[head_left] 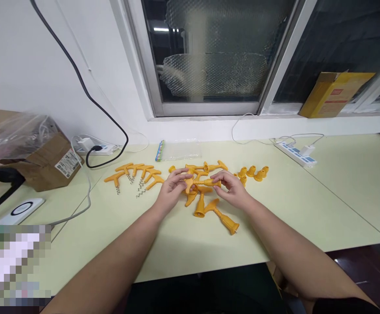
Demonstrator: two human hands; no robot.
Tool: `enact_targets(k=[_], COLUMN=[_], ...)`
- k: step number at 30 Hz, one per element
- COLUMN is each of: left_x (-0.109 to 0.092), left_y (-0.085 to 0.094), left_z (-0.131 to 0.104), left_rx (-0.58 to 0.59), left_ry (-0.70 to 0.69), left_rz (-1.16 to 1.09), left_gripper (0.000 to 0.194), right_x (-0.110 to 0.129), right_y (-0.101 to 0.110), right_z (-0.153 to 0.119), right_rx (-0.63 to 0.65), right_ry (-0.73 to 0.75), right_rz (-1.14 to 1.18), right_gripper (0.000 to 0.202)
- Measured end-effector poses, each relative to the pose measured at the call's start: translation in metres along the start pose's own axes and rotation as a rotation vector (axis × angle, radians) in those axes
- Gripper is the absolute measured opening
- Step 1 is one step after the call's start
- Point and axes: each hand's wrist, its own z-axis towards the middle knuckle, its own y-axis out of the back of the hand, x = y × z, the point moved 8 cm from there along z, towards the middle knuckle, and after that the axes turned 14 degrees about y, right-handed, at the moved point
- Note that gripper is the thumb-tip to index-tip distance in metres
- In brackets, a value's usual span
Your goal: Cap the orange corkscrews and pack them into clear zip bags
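Between my two hands is a yellow corkscrew (198, 182), held roughly level above the table. My left hand (172, 188) is closed on its T-shaped handle, and my right hand (231, 188) pinches the bell-shaped sleeve at the other end. Beneath and around my hands lie several more yellow corkscrews with sleeves on, one of them a corkscrew (225, 219) pointing toward the front right. To the left, several T-handles (114, 178) lie with bare metal spirals. Loose yellow sleeves (259, 175) stand in a group to the right of my right hand.
A clear plastic bag (179, 150) lies behind the corkscrews. Power strips (296, 153) with cables sit near the wall. At left are an open cardboard box (47, 163), a black cable (78, 76) and a white flat device (21, 210). A yellow carton (335, 96) leans at the window.
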Motion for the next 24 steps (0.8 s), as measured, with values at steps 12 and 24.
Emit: enact_targets(k=[12, 24], left_x=[0.004, 0.006], left_y=[-0.004, -0.004], left_z=[-0.001, 0.001], left_rx=[0.072, 0.098], left_ry=[0.079, 0.151], left_rz=[-0.052, -0.026], left_gripper=[0.061, 0.042], right_x=[-0.031, -0.024], right_y=[-0.006, -0.006], right_z=[-0.012, -0.010], right_rx=[-0.083, -0.005], right_ry=[-0.300, -0.078], right_rz=[0.374, 0.064], right_gripper=[0.031, 0.017])
